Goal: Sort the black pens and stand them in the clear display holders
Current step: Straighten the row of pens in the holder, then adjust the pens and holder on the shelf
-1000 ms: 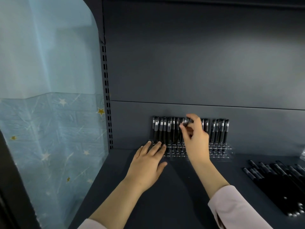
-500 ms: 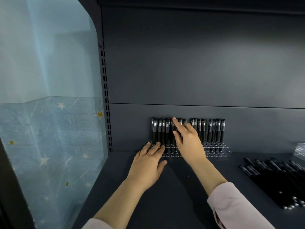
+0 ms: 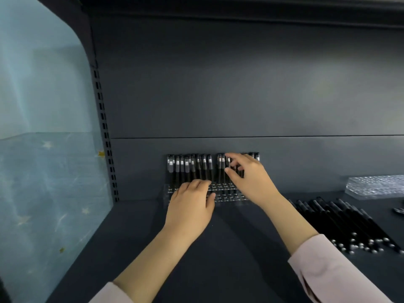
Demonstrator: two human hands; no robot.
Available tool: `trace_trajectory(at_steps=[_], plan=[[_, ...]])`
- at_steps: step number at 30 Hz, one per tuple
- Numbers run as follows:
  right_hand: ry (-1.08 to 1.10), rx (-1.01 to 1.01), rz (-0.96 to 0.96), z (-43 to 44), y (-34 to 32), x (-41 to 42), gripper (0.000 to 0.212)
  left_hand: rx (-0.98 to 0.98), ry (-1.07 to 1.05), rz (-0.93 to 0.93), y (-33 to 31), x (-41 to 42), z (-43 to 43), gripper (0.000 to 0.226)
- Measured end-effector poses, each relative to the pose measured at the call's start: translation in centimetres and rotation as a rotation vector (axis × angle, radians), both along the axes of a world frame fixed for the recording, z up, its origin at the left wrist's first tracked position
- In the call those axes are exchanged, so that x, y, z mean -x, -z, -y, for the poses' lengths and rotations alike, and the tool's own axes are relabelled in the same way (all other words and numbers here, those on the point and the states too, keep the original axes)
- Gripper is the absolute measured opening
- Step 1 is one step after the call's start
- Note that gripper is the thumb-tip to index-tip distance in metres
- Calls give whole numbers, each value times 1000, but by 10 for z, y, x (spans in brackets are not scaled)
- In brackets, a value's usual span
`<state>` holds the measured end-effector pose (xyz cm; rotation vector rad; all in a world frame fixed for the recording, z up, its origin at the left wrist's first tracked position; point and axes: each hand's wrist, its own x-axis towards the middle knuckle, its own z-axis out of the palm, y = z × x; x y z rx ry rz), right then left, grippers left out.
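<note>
One head-worn wide-angle view, close, forward and down onto the shelf point(image 3: 240, 248) (back panel point(image 3: 240, 84) straight ahead).

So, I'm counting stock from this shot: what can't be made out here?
Head view only:
- Standing pens: the rightmost ones hidden behind the right hand; count unsure.
- Clear holder: front-left slots covered by the left hand.
- Right fingers: blurred; a grip on a pen can't be told.
- Second holder and loose pens: cut by the right edge.
</note>
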<state>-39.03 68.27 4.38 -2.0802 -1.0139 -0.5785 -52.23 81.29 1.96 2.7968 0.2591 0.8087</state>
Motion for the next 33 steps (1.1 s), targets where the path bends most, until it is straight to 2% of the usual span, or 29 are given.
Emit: trace_trajectory(at_steps=[5,10,12,16,20,23,33], plan=[[43,114,-35,79,6,-32,27,243,21,-89,2,-33,74,39],[47,265,-88,157,17,-69,25,302,-102,-444,12,-70,146,66],[37,301,-92,181,24,-84,23,302,-151,-525,15,-83,172,73],[-4,290,-130,207,37,-104,19,324,-249,-530,20,-105,201,84],[-36,219,-310,217,45,-117,18,292,-315,-496,29,-121,224,94],[-31,211,-358,217,49,-121,17,256,-349,-498,31,-127,236,100],[53,170,-407,214,55,-119,17,347,-362,-493,31,-132,235,90]])
